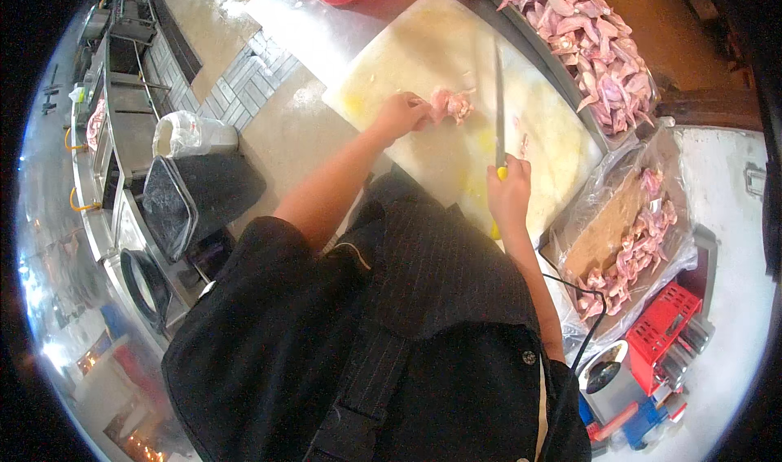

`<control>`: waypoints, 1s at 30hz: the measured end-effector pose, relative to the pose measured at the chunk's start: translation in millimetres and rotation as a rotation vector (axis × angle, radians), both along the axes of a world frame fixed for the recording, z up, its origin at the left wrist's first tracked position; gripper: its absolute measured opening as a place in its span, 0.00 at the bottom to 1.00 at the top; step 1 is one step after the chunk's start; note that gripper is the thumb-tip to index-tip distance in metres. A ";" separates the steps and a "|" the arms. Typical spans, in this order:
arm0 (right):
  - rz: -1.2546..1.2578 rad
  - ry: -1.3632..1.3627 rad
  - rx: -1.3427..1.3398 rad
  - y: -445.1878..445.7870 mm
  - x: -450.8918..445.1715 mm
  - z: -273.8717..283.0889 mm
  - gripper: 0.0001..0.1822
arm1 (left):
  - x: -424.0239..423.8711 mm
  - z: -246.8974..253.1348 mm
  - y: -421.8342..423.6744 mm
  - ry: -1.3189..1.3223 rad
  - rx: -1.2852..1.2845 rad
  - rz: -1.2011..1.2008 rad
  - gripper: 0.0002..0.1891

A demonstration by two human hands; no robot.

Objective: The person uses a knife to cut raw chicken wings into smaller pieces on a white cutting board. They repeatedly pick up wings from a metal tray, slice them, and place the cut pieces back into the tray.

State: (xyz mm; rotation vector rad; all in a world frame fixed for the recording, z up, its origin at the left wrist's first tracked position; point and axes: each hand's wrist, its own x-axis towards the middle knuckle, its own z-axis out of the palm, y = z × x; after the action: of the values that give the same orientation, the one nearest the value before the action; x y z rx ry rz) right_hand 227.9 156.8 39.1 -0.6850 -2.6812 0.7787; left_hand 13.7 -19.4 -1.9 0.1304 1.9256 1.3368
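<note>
My left hand pinches one end of a raw chicken piece, probably a wing, over a white cutting board. In my right hand is the yellow handle of a long knife, its blade pointing away from me across the board. The blade lies to the right of the chicken, apart from it. A few small meat scraps rest on the board just right of the knife. Yellowish stains mark the board's surface.
Beyond the board's right edge a metal tray is heaped with raw chicken wing pieces. Nearer, a plastic-lined cardboard box holds more raw chicken. A red basket stands beside it. Left, on the floor, are a black bin and a white bin.
</note>
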 end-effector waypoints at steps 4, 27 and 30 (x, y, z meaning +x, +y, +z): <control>0.151 -0.179 -0.027 -25.7 -33.6 20.3 0.16 | 10.6 2.4 1.6 -0.098 0.083 0.086 0.14; 0.153 -0.590 -0.152 -25.8 -3.6 1.1 0.13 | -21.7 2.8 -20.6 0.282 0.129 0.386 0.15; 0.000 -0.521 -0.270 -17.0 29.3 28.5 0.14 | -29.8 19.3 -3.2 0.674 -0.017 -0.112 0.08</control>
State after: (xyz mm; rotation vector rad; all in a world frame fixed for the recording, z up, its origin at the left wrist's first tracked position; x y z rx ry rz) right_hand 257.1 139.8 67.6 -1.0828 -3.0562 1.1049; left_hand -16.1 -22.6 17.4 0.7496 2.4278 1.2981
